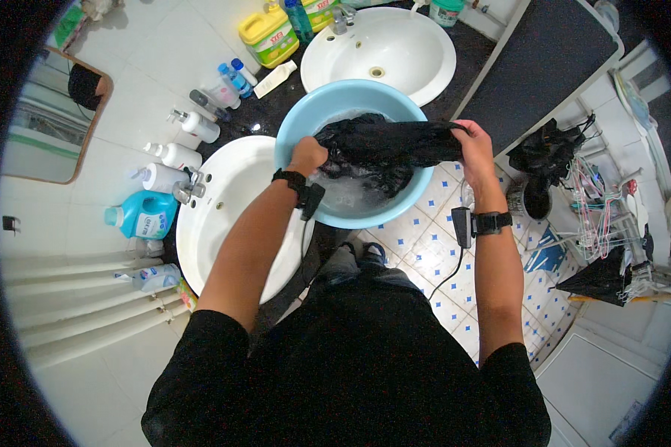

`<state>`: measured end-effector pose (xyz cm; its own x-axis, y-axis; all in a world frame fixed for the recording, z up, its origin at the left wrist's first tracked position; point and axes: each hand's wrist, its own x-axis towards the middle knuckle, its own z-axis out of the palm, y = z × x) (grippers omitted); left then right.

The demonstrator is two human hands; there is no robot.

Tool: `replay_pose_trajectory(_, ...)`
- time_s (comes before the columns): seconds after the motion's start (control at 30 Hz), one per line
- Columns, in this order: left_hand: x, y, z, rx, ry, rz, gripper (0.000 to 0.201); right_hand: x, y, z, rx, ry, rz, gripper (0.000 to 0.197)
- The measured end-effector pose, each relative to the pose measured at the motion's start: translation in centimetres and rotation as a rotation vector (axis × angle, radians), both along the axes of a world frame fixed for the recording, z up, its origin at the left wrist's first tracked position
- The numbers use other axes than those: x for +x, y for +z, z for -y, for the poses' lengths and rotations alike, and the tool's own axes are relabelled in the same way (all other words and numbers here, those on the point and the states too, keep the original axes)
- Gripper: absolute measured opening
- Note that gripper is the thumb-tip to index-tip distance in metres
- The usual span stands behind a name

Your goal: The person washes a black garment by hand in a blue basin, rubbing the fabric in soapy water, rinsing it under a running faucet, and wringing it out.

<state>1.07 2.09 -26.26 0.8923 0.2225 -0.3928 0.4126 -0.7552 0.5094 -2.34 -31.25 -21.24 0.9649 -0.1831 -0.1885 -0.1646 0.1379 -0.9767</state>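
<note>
Black cloth (417, 141) lies partly in the light-blue basin (306, 112), in cloudy, sudsy water; its right end is raised and drawn out past the basin's right rim. In the head view, the left hand (310, 155) is inside the basin's left rim, fingers curled closed on the cloth's left side; the fingertips are hidden. The right hand (476, 147), just outside the basin's right rim, is closed on the cloth's raised end, thumb against fingers.

Supporting surface: a dark, glossy countertop (267, 112), seen to the left of the basin. One white sink (429, 45) is set beyond the basin; a second white sink (212, 231) is set to its near left. Pump bottles (177, 156) and a blue detergent jug (145, 214) stand left of the basin, against a white tiled wall (149, 45) bearing a mirror (48, 141). A yellow jug (268, 37) stands beyond the basin, to the left. Right of the basin are a dark panel (537, 74), hangers (593, 201) and white floor tiles (417, 246) with blue squares.
</note>
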Motion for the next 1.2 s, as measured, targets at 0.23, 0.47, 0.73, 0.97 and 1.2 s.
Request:
replay_pose_trajectory(0.23,-1.9,6.8,-1.7,0.061,-0.142,0.171,0.020,0.6,-1.1,1.3,-0.144,-0.031,-0.090,0.023)
replay_pose_trajectory(0.47,-2.7,6.3,-6.8,-0.708,0.155,0.162,0.017,-0.8,-0.9,-1.7,-1.260,0.121,0.495,0.018)
replay_pose_trajectory(0.73,-4.6,8.5,-7.8,-0.951,0.356,0.227,0.007,0.8,-1.8,-0.1,-0.813,0.359,0.299,0.020)
replay_pose_trajectory(0.97,-5.1,6.8,-10.4,-0.764,0.408,0.314,0.010,1.3,-1.5,-0.1,-0.893,0.264,0.239,0.015)
replay_pose_trajectory(1.2,-6.9,6.4,-12.0,-0.451,0.318,0.342,0.011,2.0,-0.1,0.7,-0.611,0.046,0.057,0.009)
